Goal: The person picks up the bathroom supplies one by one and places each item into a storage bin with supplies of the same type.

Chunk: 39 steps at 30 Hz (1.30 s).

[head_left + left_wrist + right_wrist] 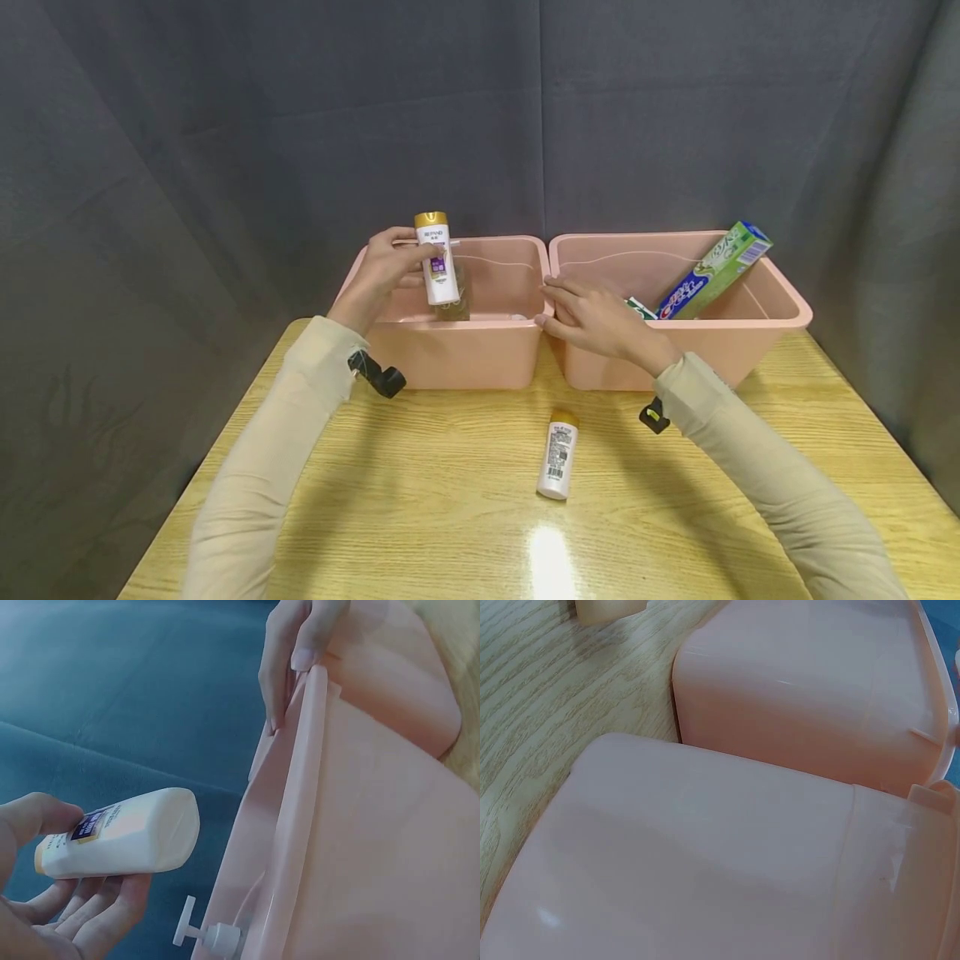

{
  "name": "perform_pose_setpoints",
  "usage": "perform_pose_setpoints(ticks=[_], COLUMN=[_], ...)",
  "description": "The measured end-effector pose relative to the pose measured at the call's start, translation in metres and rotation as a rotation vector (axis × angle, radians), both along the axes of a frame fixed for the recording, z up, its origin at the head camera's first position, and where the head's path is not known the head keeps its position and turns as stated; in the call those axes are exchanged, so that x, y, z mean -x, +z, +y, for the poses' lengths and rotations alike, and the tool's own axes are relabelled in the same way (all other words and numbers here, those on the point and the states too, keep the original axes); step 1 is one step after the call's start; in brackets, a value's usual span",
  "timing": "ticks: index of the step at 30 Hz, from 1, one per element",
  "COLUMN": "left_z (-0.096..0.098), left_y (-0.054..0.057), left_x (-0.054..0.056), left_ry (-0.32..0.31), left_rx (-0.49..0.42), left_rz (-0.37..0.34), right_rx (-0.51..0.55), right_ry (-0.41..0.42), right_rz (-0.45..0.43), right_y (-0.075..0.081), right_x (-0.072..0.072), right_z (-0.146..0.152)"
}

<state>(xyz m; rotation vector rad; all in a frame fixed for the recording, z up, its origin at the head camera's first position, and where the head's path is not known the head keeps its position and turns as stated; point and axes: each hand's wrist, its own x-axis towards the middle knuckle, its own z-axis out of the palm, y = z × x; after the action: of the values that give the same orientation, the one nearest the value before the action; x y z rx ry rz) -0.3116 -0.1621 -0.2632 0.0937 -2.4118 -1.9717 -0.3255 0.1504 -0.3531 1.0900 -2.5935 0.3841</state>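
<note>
My left hand (386, 271) holds a white shampoo bottle (441, 275) with a gold cap upright over the left pink bin (450, 358), its thumb across the label. Seen from the left wrist, the same bottle (127, 832) lies between thumb and fingers, base pointing towards the bin. Inside that bin stands a clear pump bottle (457, 310) with a white pump head (217, 937). My right hand (592, 321) grips the left bin's right rim, where the two bins meet. The right wrist view shows mostly bin walls (705, 855).
The right pink bin (615, 367) contains a green and blue toothpaste box (712, 271) leaning out over its rim, and a smaller green item (641, 308). A second white gold-capped bottle (557, 458) lies on the wooden table (450, 500) in front. A dark curtain (337, 125) hangs behind.
</note>
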Motion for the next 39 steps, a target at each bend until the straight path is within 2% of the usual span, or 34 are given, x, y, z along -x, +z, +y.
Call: perform_pose_setpoints(ticks=[5,14,22,28,39], left_z=[-0.002,-0.001,-0.002,-0.006,-0.013], left_y=[-0.002,-0.005,-0.012,-0.017,-0.039], left_x=[0.005,0.015,0.021,0.023,0.034], left_ry=[0.023,0.064,0.088,0.103,0.168], left_rx=[-0.021,-0.094,-0.131,-0.179,-0.150], left_rz=[-0.016,0.000,-0.062,-0.077,-0.049], right_rx=[0.012,0.003,0.002,0.002,0.007], right_ry=[0.004,0.000,-0.012,-0.015,-0.012], right_rz=[-0.001,0.004,-0.012,-0.010,-0.005], right_y=[-0.001,0.000,-0.001,-0.001,-0.001], right_x=[0.001,0.001,0.001,0.001,0.000], right_z=[0.000,0.001,0.000,0.000,0.000])
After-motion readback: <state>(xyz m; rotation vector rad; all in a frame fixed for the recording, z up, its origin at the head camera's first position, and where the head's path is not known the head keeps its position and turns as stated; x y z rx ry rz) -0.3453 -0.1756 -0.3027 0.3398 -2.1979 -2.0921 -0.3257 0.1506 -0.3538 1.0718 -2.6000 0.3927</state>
